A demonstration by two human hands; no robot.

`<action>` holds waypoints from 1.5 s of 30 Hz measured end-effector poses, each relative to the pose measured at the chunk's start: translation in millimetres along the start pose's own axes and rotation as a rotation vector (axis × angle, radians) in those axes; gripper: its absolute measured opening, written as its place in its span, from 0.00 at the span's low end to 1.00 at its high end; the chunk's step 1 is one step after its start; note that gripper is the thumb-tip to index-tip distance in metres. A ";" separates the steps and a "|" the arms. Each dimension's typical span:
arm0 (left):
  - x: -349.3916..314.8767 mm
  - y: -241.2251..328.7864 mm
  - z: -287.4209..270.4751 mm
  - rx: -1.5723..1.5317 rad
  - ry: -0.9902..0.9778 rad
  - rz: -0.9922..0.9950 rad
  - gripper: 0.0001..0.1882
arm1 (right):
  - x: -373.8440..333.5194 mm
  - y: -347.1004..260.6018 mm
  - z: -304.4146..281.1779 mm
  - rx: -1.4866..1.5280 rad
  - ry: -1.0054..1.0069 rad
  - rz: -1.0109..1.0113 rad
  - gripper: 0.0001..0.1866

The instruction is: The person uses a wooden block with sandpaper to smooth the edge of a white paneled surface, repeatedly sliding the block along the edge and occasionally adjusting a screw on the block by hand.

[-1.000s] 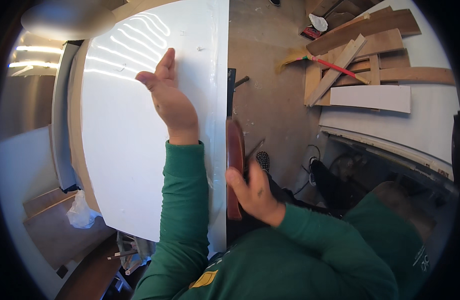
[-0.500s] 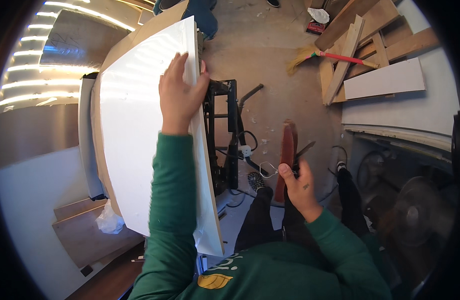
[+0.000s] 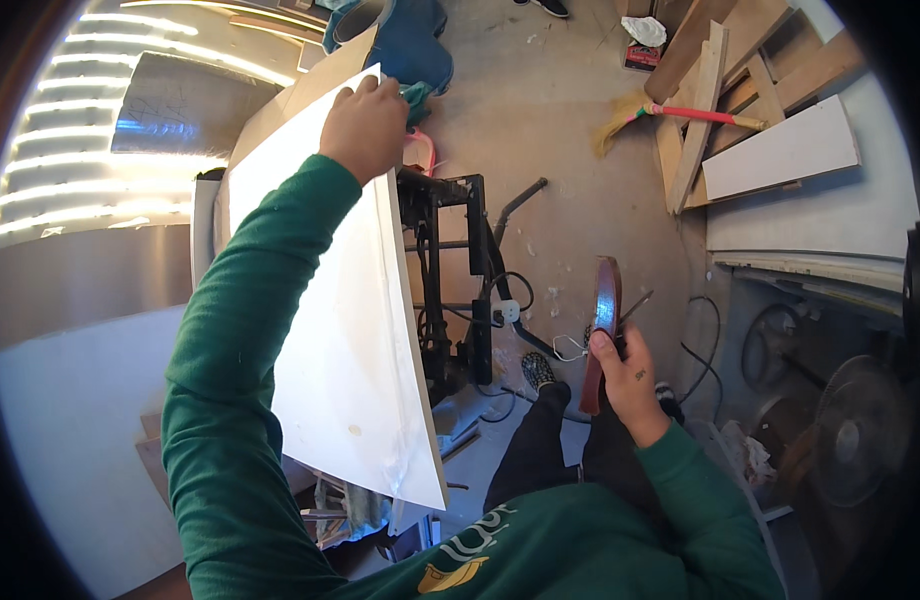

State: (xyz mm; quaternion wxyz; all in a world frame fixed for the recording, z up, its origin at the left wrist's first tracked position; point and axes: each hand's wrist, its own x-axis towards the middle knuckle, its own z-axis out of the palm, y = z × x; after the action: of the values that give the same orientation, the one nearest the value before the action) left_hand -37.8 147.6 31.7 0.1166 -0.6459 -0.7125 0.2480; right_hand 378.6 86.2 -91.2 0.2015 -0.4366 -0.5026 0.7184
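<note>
A large white board [image 3: 355,350] lies to my left, its long right edge running away from me. My left hand [image 3: 365,128] is at the board's far right corner, fingers curled over the edge and closed on it. In my right hand [image 3: 630,375], low in front of my legs, is a reddish-brown, curved, strap-like piece [image 3: 606,300] with a shiny face. A thin dark pointed strip [image 3: 637,305] sticks out beside it from the same grip. A thin white loop of cord or wire [image 3: 570,348] hangs at its left side. What lies inside my palm is hidden.
A black metal frame [image 3: 478,270] stands under and beside the board, with cables near my foot. A broom [image 3: 695,114] rests by wooden pieces [image 3: 700,120] at the far right. A fan [image 3: 860,430] stands at the right. Beyond the board is a blue rounded item [image 3: 415,45].
My left hand has moved farther along the board's edge to its far corner, and its fingers have curled over. My right hand keeps the brown piece. The whole view has shifted slightly.
</note>
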 end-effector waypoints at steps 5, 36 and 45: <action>-1.1 4.4 0.9 0.003 0.071 -0.052 0.08 | -0.6 -1.2 -11.8 -0.005 0.024 -0.004 0.18; -140.2 204.7 -83.9 -1.819 -0.016 -0.263 0.47 | 51.2 -83.9 -13.5 0.868 -0.381 0.082 0.40; -139.4 232.5 -97.5 -1.647 0.177 -0.438 0.50 | 39.4 -113.5 12.9 0.468 -0.364 -0.082 0.31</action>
State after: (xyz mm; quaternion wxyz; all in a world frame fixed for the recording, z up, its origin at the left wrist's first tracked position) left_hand 229.5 40.8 18.9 -0.2892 -0.3896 -0.7624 -0.4281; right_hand 329.7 154.8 -4.5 0.2321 -0.2215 -0.3687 0.8724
